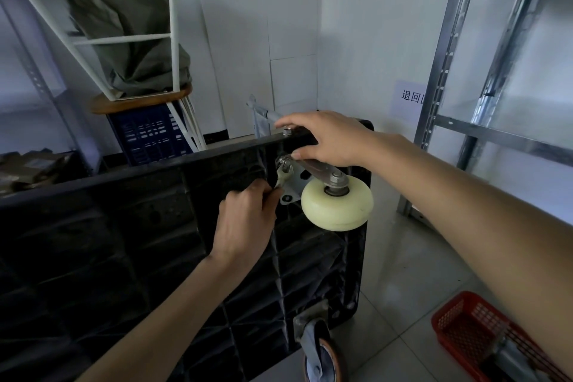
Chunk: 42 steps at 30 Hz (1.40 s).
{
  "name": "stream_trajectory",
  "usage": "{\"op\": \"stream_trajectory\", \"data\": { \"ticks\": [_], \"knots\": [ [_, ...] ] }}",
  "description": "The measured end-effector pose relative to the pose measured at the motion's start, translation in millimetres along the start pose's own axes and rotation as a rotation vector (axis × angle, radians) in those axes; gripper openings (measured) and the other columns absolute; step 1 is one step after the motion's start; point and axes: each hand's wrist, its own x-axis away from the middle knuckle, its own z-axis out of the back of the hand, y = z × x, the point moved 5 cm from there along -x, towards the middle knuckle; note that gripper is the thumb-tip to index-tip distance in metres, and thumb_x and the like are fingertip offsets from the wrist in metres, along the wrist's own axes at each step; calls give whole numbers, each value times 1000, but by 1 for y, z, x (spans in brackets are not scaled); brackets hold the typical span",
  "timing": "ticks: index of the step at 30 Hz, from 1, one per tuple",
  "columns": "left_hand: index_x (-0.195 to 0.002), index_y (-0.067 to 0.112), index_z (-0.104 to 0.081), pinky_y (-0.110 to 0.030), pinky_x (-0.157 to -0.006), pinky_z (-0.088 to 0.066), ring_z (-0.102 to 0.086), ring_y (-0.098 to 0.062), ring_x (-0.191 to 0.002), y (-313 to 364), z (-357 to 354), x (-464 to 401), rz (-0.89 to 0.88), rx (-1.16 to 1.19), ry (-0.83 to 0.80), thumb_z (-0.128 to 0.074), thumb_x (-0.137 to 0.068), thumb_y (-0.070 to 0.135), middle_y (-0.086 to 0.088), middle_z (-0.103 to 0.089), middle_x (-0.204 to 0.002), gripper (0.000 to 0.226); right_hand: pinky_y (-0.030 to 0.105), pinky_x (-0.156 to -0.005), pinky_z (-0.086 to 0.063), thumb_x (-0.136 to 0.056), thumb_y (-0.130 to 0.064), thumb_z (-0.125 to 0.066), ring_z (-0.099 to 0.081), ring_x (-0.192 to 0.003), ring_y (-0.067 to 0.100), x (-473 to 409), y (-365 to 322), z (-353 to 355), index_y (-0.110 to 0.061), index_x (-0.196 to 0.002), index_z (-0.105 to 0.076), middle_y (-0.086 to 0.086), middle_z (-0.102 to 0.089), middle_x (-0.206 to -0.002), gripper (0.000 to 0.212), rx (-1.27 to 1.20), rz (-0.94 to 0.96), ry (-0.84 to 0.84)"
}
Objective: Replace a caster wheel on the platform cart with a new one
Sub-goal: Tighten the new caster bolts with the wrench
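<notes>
Caster wheel [337, 205], cream-coloured and clean-looking, sits right of the frame's centre against the ribbed underside of the black platform cart [130, 226], which stands tipped on its edge so its bottom faces the camera. Its metal mounting plate [293, 183] lies against the cart's upper right corner. A second caster [322, 353], grey-framed with an orange-rimmed wheel, hangs at the lower centre of the frame near the floor.

The left hand [246, 223] has its grip clenched around the handle of a wrench [283, 174], whose head reaches up to a bolt at the plate's upper corner. The right hand [328, 139] comes over the cart's top edge, fingers draped on the rim close to a nut or bolt end [286, 132] showing there, thumb pressing near the caster's fork; its grip looks like a steadying hold on the cart edge and bracket rather than a full clench, and I cannot tell whether it pinches the fastener.

Judging by the clean wheel, this is probably the fastening step: the new caster is being bolted on, though loosening cannot be ruled out. The next move calls for turning the wrench while the far side of the bolt is kept from spinning, with the plate held square over its holes.

A red basket [465, 326] sits on the floor at lower right; its contents are unclear.
</notes>
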Motion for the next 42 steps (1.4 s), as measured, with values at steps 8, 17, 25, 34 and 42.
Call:
{"op": "stream_trajectory", "data": {
  "ticks": [8,17,25,34,42],
  "knots": [
    [-80,19,-62,-41,-64,-58,-66,-7,-53,1,-13,-5,82,95,34,-58,-99,42,7,-67,-59,30,32,-95,-34,-91,-36,-72,-46,-136,17,-2,3,-2,-40,-148,-42,-12,-51,-147,64,-10,4,6],
    [-80,18,-53,-43,-45,-48,-57,-15,-43,10,-10,-1,-72,36,68,-56,-102,31,5,-59,-53,26,34,-91,-38,-91,-37,-72,-51,-126,14,-4,3,0,-41,-147,-43,-12,-52,-146,62,-1,8,-17],
    [-84,19,-52,-43,-43,-49,-57,-14,-42,10,-10,-3,-139,50,37,-55,-104,27,4,-59,-54,22,34,-89,-37,-92,-40,-71,-48,-130,15,-2,1,3,-42,-145,-44,-13,-50,-147,60,30,5,-24],
    [-85,17,-50,-43,-46,-50,-60,-14,-45,7,-9,-3,-135,14,7,-53,-104,29,5,-60,-56,22,34,-90,-36,-91,-40,-72,-45,-136,18,-5,2,3,-42,-143,-46,-12,-50,-148,59,25,20,-10],
    [-85,17,-55,-41,-46,-51,-60,-12,-45,8,-8,-1,-124,30,51,-56,-102,33,5,-61,-56,24,34,-91,-36,-91,-41,-71,-44,-137,19,-5,2,3,-43,-145,-44,-10,-49,-150,61,49,12,-22]
  ]
}}
